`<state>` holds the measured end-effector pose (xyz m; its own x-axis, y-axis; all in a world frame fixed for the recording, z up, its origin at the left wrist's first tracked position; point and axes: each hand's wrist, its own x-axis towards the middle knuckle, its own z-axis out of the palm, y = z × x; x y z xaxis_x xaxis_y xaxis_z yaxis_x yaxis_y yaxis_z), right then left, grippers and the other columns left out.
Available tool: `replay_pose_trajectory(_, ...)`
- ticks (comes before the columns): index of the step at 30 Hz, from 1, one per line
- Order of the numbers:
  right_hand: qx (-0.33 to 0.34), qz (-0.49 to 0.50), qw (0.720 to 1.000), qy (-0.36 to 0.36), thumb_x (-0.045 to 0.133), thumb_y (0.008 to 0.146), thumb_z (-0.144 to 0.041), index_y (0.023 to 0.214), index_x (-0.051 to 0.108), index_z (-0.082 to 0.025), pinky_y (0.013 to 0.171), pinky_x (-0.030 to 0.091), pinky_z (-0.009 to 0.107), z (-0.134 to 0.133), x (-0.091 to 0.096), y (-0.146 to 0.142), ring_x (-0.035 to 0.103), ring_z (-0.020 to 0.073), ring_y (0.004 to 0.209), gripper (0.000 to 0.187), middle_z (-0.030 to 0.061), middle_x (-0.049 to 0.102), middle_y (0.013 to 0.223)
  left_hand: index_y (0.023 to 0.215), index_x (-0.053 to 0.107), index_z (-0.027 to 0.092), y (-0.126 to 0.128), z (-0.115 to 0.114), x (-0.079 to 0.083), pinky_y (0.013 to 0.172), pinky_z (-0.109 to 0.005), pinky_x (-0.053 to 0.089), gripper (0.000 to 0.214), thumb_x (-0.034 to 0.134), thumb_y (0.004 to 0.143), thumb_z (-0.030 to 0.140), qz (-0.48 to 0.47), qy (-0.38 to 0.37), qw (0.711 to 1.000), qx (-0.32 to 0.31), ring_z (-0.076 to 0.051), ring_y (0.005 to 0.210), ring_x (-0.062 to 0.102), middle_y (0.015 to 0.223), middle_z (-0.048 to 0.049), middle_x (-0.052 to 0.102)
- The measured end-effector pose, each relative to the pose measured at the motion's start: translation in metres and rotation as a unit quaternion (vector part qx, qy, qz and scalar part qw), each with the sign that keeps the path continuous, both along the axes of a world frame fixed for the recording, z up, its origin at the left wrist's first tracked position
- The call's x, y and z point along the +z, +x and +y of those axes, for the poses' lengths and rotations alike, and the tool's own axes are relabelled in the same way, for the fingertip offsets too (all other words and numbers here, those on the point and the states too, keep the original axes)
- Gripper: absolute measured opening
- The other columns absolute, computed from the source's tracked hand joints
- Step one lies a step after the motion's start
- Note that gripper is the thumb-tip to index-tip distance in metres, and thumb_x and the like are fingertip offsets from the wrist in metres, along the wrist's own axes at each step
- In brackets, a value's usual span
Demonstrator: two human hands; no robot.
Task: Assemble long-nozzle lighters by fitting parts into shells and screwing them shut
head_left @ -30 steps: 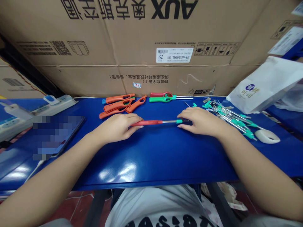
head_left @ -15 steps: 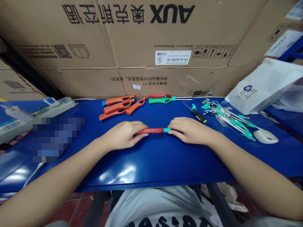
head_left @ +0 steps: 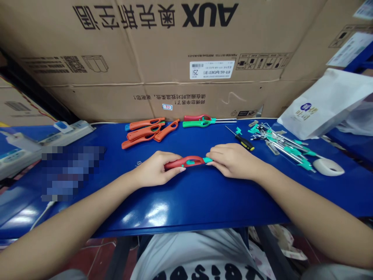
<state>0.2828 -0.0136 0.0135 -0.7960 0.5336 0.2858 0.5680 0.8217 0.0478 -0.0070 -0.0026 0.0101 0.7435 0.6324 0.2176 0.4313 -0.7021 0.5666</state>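
Observation:
Between my hands, just above the blue table (head_left: 175, 206), lies a red long-nosed lighter (head_left: 192, 160) with a green trigger and green collar. My left hand (head_left: 159, 168) is closed round its red handle end. The fingers of my right hand (head_left: 229, 159) pinch the opposite end at the green collar; the nozzle is hidden behind that hand. Beyond my left hand are several orange lighter handles (head_left: 144, 134). Farther back lie a green lighter (head_left: 198, 123) and another red lighter (head_left: 195, 118), both with metal nozzles.
A black and yellow screwdriver (head_left: 244, 142) lies beyond my right hand. Right of it is a pile of metal nozzles with green collars (head_left: 287, 149) and a white ring-shaped object (head_left: 329, 167). A white paper bag (head_left: 320, 105), power strip (head_left: 78, 130) and large carton (head_left: 163, 46) border the table.
The red lighter has been turned about its length, so its green trigger and the opening in its handle now show. Both hands keep their hold in nearly the same place.

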Motion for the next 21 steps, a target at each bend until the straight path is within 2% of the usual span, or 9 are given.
replay_pose_trajectory(3,0.001,0.000,1.000,0.008,0.046,0.104,-0.029,0.096,0.070,-0.014,0.067,0.037,0.031,-0.0014,-0.0009,-0.0004,0.058,0.0199,0.075,0.030,0.0092,0.069,0.084,0.079,0.064,0.013,0.0003,-0.0001,-0.0023,0.055,-0.022,0.034,0.033,0.059,0.096,0.041,-0.005,-0.067,0.998,0.013,-0.009,0.057,0.043,0.063,0.0036,0.053)
replay_pose_trajectory(5,-0.002,-0.006,1.000,0.010,0.044,0.104,-0.028,0.093,0.069,-0.014,0.066,0.036,0.031,-0.0025,-0.0004,-0.0009,0.056,0.0196,0.073,0.031,0.0090,0.067,0.082,0.079,0.064,0.013,0.0006,-0.0009,-0.0013,0.054,-0.022,0.034,0.033,0.059,0.096,0.041,-0.010,-0.084,0.996,0.011,-0.009,0.057,0.043,0.063,0.0041,0.052)
replay_pose_trajectory(9,0.002,-0.013,1.000,0.000,0.040,0.105,-0.027,0.091,0.067,-0.014,0.066,0.036,0.031,-0.0051,0.0023,-0.0018,0.053,0.0189,0.069,0.032,0.0085,0.065,0.080,0.080,0.065,0.014,0.0014,-0.0042,0.0020,0.056,-0.022,0.037,0.031,0.058,0.096,0.039,-0.013,-0.004,1.000,0.004,-0.009,0.057,0.042,0.063,0.0034,0.052)
replay_pose_trajectory(12,0.003,-0.016,1.000,-0.020,0.041,0.104,-0.026,0.091,0.067,-0.014,0.067,0.036,0.031,-0.0074,0.0036,-0.0029,0.051,0.0184,0.068,0.032,0.0081,0.064,0.079,0.085,0.068,0.015,0.0017,-0.0068,0.0029,0.061,-0.023,0.043,0.030,0.056,0.098,0.039,-0.007,0.045,0.999,-0.004,-0.012,0.061,0.052,0.069,-0.0006,0.061)
replay_pose_trajectory(21,-0.019,-0.023,0.998,-0.053,0.043,0.103,-0.027,0.091,0.067,-0.014,0.064,0.032,0.031,-0.0074,0.0044,-0.0034,0.049,0.0165,0.065,0.030,0.0066,0.063,0.080,0.103,0.070,0.015,0.0034,-0.0082,-0.0003,0.073,-0.026,0.050,0.024,0.055,0.101,0.032,0.005,0.093,0.995,-0.017,-0.016,0.077,0.067,0.091,-0.0072,0.075)
